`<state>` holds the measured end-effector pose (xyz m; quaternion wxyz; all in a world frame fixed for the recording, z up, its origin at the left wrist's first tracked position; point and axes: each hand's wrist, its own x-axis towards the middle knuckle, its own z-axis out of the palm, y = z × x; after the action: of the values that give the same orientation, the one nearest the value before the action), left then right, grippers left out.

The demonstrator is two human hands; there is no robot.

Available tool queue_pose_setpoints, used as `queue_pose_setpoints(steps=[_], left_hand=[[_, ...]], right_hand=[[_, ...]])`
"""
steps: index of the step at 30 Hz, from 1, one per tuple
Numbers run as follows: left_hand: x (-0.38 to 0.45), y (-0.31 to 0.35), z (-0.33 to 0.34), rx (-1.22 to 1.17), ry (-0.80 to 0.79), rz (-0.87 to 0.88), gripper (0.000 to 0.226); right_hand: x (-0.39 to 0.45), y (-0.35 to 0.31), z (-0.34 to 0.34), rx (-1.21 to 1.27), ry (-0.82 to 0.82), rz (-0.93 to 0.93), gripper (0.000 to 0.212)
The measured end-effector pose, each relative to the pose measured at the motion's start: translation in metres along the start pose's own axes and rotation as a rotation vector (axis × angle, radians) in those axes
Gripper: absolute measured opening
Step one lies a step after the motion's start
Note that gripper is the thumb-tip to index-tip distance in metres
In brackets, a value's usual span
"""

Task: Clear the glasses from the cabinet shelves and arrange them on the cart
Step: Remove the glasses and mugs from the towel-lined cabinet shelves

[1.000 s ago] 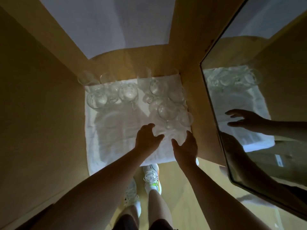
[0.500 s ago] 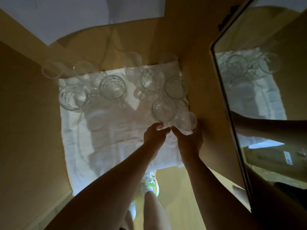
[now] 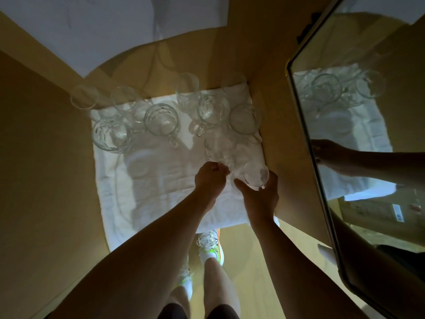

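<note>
Both your hands have closed on glasses | left hand [image 3: 210, 180] pinches blurred stemmed glass [image 3: 218, 149] | right hand [image 3: 261, 192] grips small glass [image 3: 255, 174] above white cloth [image 3: 147, 180]

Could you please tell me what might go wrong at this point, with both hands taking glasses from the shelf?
1. The left hand holds a blurred glass near the handled mug; it could knock it.
2. The right hand grips a stemmed glass tipped on its side; that grip could slip.
3. The glass door stands open beside the right arm, so a bump is possible.
</note>
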<state>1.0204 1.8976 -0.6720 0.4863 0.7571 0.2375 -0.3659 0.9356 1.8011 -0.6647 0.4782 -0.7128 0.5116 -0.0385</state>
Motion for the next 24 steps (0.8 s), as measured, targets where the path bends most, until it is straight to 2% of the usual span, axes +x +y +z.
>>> queue_pose_setpoints(steps=[5,8,12,16,18,24], left_hand=[[-0.017,0.016,-0.038,0.066,0.08,0.033,0.031],[-0.038,0.026,-0.065,0.246,0.143,0.106,0.039],[-0.075,0.044,-0.101,0.345,0.187,0.183,0.035],[-0.121,0.068,-0.136,0.378,0.236,0.264,0.033],[-0.148,0.079,-0.151,0.383,0.255,0.326,0.033],[-0.239,0.105,-0.192,0.345,0.341,0.462,0.031]], right_hand=[[-0.022,-0.013,-0.008,0.091,-0.041,-0.013,0.069],[-0.037,-0.036,-0.012,0.157,-0.085,-0.037,0.065],[-0.064,-0.073,-0.019,0.201,-0.141,-0.096,0.064],[-0.102,-0.112,-0.041,0.227,-0.213,-0.156,0.046],[-0.125,-0.134,-0.058,0.246,-0.227,-0.212,0.046],[-0.201,-0.188,-0.11,0.26,-0.237,-0.381,0.065]])
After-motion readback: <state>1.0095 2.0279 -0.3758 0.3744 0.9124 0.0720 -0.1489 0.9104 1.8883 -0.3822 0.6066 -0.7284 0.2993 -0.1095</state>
